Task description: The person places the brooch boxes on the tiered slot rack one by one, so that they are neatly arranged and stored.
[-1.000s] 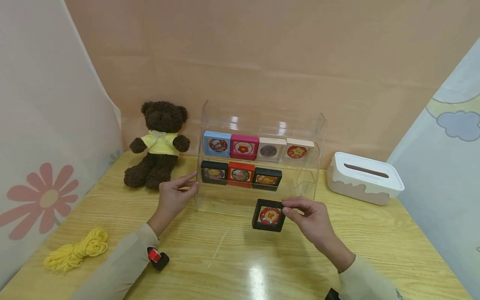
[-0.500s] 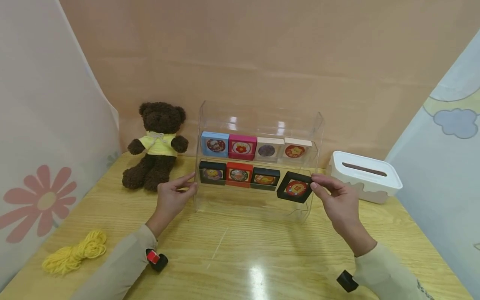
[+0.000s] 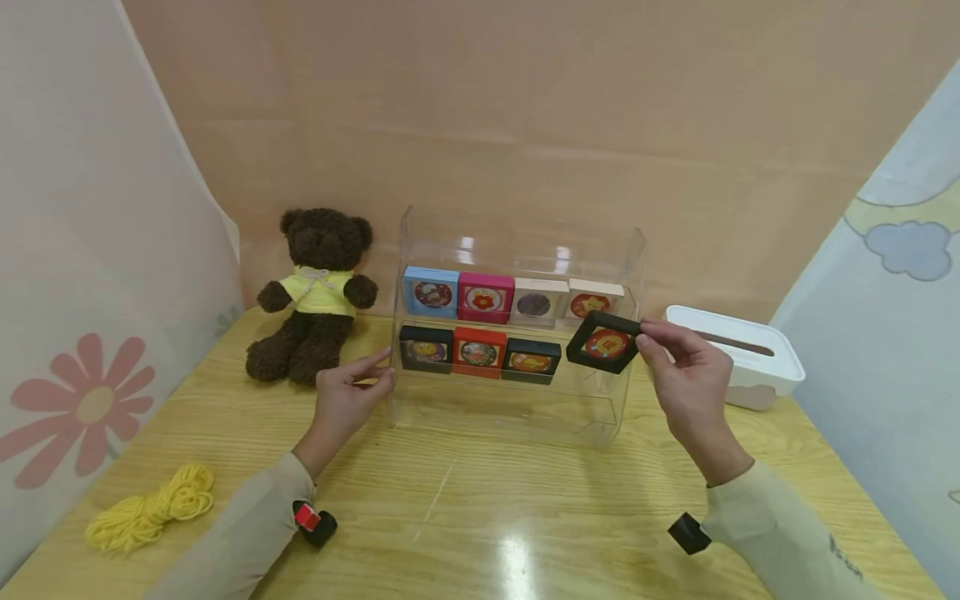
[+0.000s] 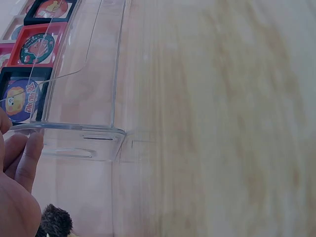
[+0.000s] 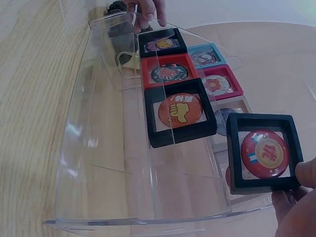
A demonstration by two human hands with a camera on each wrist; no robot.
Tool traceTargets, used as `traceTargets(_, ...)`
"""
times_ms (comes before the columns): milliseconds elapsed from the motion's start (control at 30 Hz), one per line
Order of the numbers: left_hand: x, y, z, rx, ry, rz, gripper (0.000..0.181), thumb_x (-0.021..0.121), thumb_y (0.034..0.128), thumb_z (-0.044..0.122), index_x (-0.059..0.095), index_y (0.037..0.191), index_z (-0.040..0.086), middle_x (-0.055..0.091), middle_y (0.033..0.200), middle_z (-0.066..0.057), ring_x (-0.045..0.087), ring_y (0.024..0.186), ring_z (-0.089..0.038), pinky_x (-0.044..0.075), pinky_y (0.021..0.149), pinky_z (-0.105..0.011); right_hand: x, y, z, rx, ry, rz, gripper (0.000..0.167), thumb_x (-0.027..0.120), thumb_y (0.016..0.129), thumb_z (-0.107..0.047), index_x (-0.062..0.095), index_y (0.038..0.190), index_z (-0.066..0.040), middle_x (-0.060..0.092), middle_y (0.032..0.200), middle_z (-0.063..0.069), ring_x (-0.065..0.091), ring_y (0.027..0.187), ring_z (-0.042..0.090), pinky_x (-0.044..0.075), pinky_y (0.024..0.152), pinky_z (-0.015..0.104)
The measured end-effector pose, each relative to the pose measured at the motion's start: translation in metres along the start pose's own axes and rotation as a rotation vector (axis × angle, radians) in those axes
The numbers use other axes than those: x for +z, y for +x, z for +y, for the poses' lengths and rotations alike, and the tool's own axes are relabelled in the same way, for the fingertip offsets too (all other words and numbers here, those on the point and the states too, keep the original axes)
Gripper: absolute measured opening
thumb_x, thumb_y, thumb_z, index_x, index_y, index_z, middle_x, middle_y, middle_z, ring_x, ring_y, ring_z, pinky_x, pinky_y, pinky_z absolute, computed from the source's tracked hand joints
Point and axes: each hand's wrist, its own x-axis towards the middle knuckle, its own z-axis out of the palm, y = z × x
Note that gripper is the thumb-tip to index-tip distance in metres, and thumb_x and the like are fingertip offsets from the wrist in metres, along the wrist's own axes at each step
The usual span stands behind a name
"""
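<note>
A clear acrylic tiered display stand [image 3: 510, 408] stands on the wooden table. My left hand [image 3: 348, 404] pinches the edge of its left side panel. My right hand [image 3: 692, 371] holds a black square display frame [image 3: 603, 342] by its right edge, between thumb and fingers. That frame bears a round red badge and is tilted, in front of the lower row's right end. In the lower row sit a black frame [image 3: 426, 350], a red frame [image 3: 480, 353] and another black frame [image 3: 532, 361]. Blue [image 3: 431, 292], magenta [image 3: 486, 297] and pale frames [image 3: 540, 302] fill the tier above.
A brown teddy bear [image 3: 321, 292] in a yellow top sits left of the stand. Yellow cord [image 3: 153, 508] lies bundled at the table's left. On the right is a white tissue box [image 3: 783, 354], partly behind my right hand. A peach cloth [image 3: 525, 100] hangs behind.
My right hand has carried the black frame from low in front of the stand up and to the right, tilting it. My left hand has stayed at the stand's left edge.
</note>
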Motion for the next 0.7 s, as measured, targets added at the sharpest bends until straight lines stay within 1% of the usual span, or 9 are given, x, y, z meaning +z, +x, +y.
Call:
traceTargets(67,0.0,0.0,0.0,0.004,-0.001,0.001,0.026,0.067,0.083,-0.01,0.067,0.109,-0.009,0.069,0.08,-0.018,0.069,0.07,-0.022,0.056,0.057,-0.024,0.0,0.003,0.001,-0.027,0.004,0.001,0.013,0.064,0.079,0.02,0.064,0.092,0.022,0.069,0.093,0.01,0.066,0.09,0.017,0.052,0.075,0.018)
traceTargets(167,0.001,0.0,0.0,0.015,-0.001,0.004,0.026,0.067,0.0829,-0.01,0.067,0.109,-0.009,0.069,0.08,-0.018,0.068,0.069,-0.027,0.056,0.057,-0.024,0.0,0.006,0.003,-0.065,0.013,-0.009,0.015,0.064,0.079,0.021,0.06,0.093,0.026,0.069,0.094,0.011,0.065,0.093,0.018,0.052,0.077,0.018)
traceTargets(267,0.001,0.0,-0.001,0.023,0.001,0.008,0.026,0.067,0.0827,-0.01,0.067,0.108,-0.01,0.069,0.079,-0.019,0.067,0.069,-0.034,0.055,0.057,-0.023,0.001,0.008,0.007,-0.094,0.007,-0.02,0.015,0.064,0.079,0.021,0.06,0.093,0.026,0.068,0.096,0.013,0.064,0.095,0.019,0.052,0.077,0.018)
traceTargets(433,0.002,-0.001,-0.002,0.023,0.003,0.009,0.026,0.067,0.0825,-0.011,0.067,0.108,-0.01,0.069,0.079,-0.019,0.067,0.069,-0.036,0.055,0.057,-0.022,0.003,0.007,0.015,-0.11,-0.019,-0.034,0.014,0.063,0.079,0.021,0.06,0.092,0.025,0.067,0.099,0.017,0.064,0.095,0.019,0.052,0.075,0.017)
traceTargets(533,0.002,-0.001,-0.003,0.019,0.0,0.007,0.026,0.067,0.0827,-0.01,0.067,0.108,-0.01,0.069,0.08,-0.019,0.067,0.07,-0.036,0.055,0.057,-0.023,0.004,0.004,0.018,-0.103,-0.047,-0.027,0.013,0.064,0.079,0.021,0.061,0.091,0.025,0.067,0.098,0.016,0.064,0.094,0.018,0.052,0.073,0.016)
traceTargets(700,0.001,0.0,-0.002,0.022,-0.002,0.007,0.026,0.067,0.0829,-0.01,0.067,0.108,-0.009,0.069,0.08,-0.019,0.067,0.07,-0.036,0.056,0.057,-0.023,0.005,0.0,0.021,-0.12,-0.138,-0.034,0.012,0.062,0.079,0.022,0.061,0.091,0.024,0.068,0.099,0.015,0.064,0.096,0.015,0.052,0.072,0.016)
